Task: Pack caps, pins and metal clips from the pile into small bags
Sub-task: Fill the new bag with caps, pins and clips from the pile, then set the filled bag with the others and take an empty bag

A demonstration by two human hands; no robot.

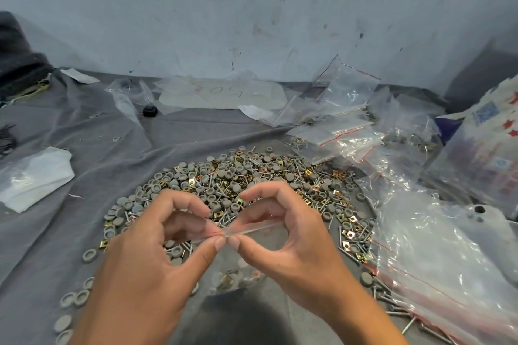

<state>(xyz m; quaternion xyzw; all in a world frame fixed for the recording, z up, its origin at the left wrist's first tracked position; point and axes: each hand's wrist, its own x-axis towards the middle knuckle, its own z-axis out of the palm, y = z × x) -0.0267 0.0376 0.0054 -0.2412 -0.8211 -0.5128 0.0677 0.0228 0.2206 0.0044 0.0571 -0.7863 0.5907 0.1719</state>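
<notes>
A wide pile (252, 176) of grey round caps, steel pins and brass-coloured metal clips lies on the grey cloth in front of me. Just above its near edge, both hands hold a small clear zip bag (232, 272) by its top strip. My left hand (157, 255) pinches the strip between thumb and fingers, and my right hand (286, 235) pinches it right beside the left, thumb tips almost touching. Below the strip the bag hangs down with a few caps and a clip showing inside it. The hands hide part of the strip.
Clear red-striped zip bags (336, 126) lie heaped at the right, some filled. A large clear bag (437, 260) lies at the near right over loose pins. White plastic (33, 176) lies at the left, a small black object (149, 111) farther back. A wall rises behind.
</notes>
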